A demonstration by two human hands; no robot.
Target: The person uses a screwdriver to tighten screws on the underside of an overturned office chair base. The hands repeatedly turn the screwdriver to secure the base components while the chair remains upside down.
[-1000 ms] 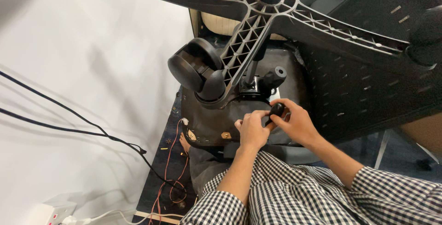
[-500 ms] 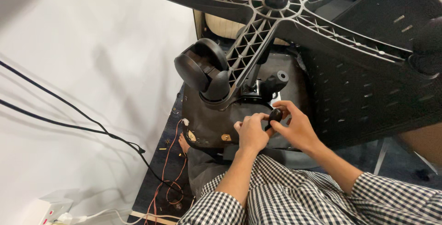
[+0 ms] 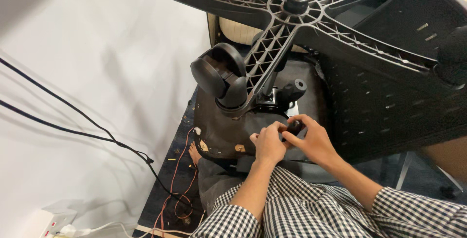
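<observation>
White wall (image 3: 97,48), perhaps dark carpet (image 3: 170,179)

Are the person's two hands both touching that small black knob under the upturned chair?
Touching. The head view shows the right hand wrapped over the black knob, with left hand fingertips pressed against its near side.

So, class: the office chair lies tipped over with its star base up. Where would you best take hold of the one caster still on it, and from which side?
Grip the caster across its two rounded wheel faces, coming from the white-wall side. It juts out there, bare, while the base arm blocks the other side. Both hands are busy lower down on a small black part.
</observation>
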